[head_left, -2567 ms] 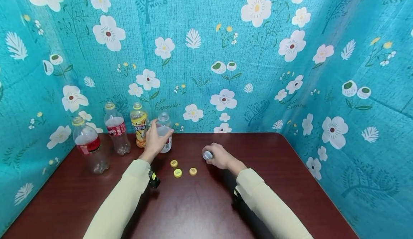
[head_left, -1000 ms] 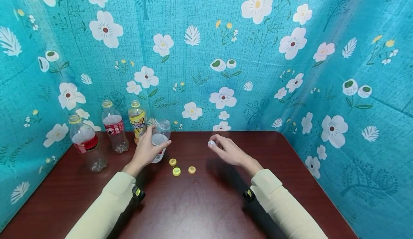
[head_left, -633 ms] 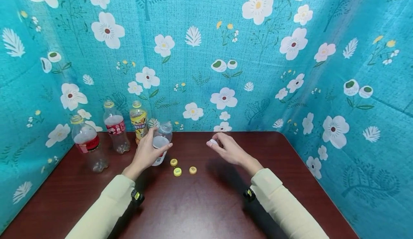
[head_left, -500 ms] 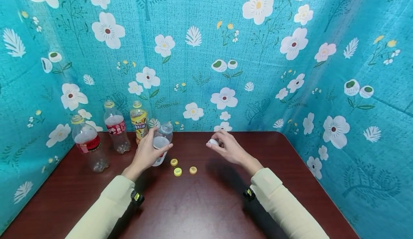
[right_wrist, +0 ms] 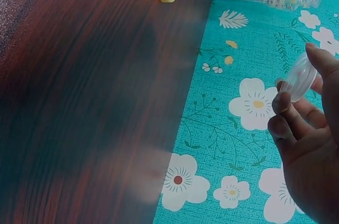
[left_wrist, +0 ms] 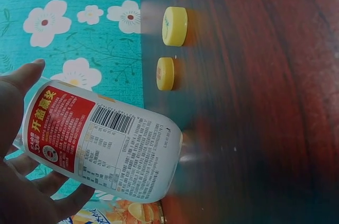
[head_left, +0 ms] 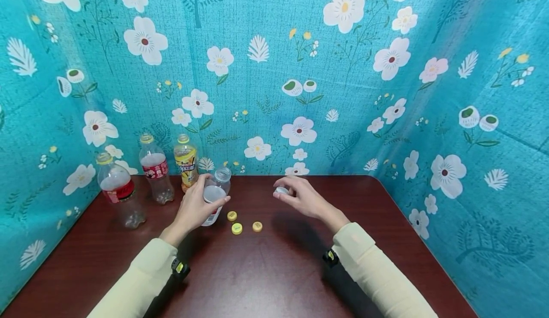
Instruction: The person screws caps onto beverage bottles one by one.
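My left hand (head_left: 193, 208) grips a clear wide-necked bottle (head_left: 222, 179) with its mouth uncapped. The bottle leans to the right in the head view; whether its base touches the table I cannot tell. Its white and red label (left_wrist: 114, 142) fills much of the left wrist view. Across from it, my right hand (head_left: 303, 196) pinches a translucent whitish cap (right_wrist: 299, 78) between thumb and fingers, apart from the bottle. Two yellow caps (head_left: 232, 216) (head_left: 237, 228) and one orange-yellow cap (head_left: 257, 226) lie on the table between the hands.
To the left stand two uncapped clear bottles with red labels (head_left: 119, 191) (head_left: 155, 169) and a yellow-labelled tea bottle (head_left: 187, 168). The dark wooden table (head_left: 257, 280) meets a blue flowered cloth (head_left: 266, 103) behind and at both sides.
My left hand has brought the bottle nearer and tipped it to the right. The right hand has risen slightly, turning the cap over. The other bottles and caps stay in place.
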`<state>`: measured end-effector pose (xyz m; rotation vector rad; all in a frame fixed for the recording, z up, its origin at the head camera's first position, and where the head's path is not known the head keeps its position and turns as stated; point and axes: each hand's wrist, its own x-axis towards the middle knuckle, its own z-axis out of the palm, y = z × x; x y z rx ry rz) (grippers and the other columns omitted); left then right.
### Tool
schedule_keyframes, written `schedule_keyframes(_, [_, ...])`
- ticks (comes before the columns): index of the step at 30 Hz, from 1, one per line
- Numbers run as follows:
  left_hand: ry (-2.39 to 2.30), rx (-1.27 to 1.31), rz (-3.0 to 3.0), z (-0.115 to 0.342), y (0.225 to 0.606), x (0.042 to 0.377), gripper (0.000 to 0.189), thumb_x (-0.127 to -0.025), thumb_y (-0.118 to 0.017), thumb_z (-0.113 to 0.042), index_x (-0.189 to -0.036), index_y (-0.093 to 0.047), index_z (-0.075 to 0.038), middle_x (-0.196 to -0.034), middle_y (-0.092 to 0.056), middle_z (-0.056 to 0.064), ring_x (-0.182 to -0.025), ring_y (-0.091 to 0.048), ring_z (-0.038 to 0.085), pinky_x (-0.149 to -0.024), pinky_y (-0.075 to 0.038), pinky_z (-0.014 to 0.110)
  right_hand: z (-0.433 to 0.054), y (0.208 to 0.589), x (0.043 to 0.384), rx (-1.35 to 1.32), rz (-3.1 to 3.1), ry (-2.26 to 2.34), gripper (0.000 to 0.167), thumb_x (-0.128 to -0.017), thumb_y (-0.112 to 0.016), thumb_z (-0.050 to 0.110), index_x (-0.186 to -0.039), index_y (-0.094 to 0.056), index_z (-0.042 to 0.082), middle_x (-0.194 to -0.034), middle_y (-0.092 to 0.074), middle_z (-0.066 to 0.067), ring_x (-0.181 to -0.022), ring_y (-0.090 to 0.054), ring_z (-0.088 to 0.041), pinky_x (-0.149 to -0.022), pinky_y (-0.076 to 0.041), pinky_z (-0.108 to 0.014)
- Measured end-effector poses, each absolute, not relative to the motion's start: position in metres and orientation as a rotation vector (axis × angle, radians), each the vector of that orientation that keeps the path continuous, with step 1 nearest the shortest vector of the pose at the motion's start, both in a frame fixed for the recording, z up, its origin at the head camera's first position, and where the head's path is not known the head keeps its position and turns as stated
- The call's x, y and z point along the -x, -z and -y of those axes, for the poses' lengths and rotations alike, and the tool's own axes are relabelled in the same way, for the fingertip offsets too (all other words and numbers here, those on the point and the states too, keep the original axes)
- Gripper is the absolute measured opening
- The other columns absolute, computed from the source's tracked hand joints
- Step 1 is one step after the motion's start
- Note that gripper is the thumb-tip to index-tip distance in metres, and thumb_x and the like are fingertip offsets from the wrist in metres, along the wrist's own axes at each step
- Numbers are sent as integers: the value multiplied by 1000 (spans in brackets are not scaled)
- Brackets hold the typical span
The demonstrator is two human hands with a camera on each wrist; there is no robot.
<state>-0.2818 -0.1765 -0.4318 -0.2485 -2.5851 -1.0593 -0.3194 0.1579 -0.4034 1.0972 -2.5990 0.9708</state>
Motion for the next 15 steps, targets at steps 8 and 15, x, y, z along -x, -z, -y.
schedule_keyframes(8, [1062,247,2585,176,433,279,79,-85,-83,-47,-143,-44,-11,-130,-63,19,-111,-65,36,-82,-58,55,-155,402,316,-1140,2620,-974,24,-99,-70,22,-123,-71,18,-113,-64,3,-79,-61,-11,-71,-52,-30])
schedule_keyframes(15, [1058,254,2584,174,433,275,81,-85,-83,-46,-145,-44,-9,-131,-62,20,-113,-64,38,-84,-57,56,-152,400,317,-1112,2657,-1103,37,-94,-75,13,-130,-66,12,-111,-61,-3,-81,-72,-14,-70,-56,-29])
